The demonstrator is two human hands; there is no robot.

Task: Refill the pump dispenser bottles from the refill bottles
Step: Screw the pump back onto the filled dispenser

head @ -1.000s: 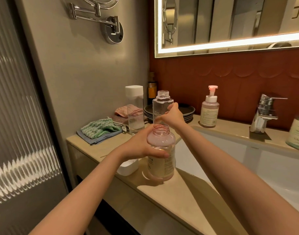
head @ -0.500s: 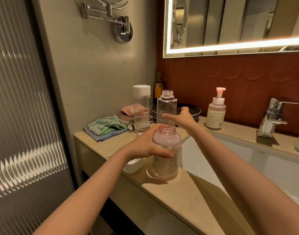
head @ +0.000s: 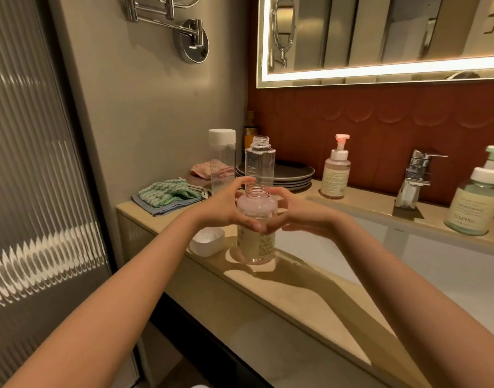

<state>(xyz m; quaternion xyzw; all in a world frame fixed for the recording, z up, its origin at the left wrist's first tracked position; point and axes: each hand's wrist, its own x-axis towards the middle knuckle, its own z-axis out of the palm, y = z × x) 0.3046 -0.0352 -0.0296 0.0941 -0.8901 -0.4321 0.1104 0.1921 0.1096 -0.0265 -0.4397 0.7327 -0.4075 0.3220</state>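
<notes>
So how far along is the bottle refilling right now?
Done: the round pink-tinted plastic bottle and the tall clear bottle behind it both stand uncapped. In hand: left hand and right hand grip the pink one. Left: no pouring yet; the green pump bottle has its pump on.

glossy clear plastic bottle point(head: 256, 219), seemingly polished stone counter point(head: 282, 292)

bench point(head: 310, 298): glossy beige stone | on it: open pink plastic bottle point(head: 256, 242) | clear uncapped bottle point(head: 260, 161) | folded green cloths point(head: 167, 196) | stacked dark plates point(head: 293, 175) | small white dish point(head: 208, 242)
</notes>
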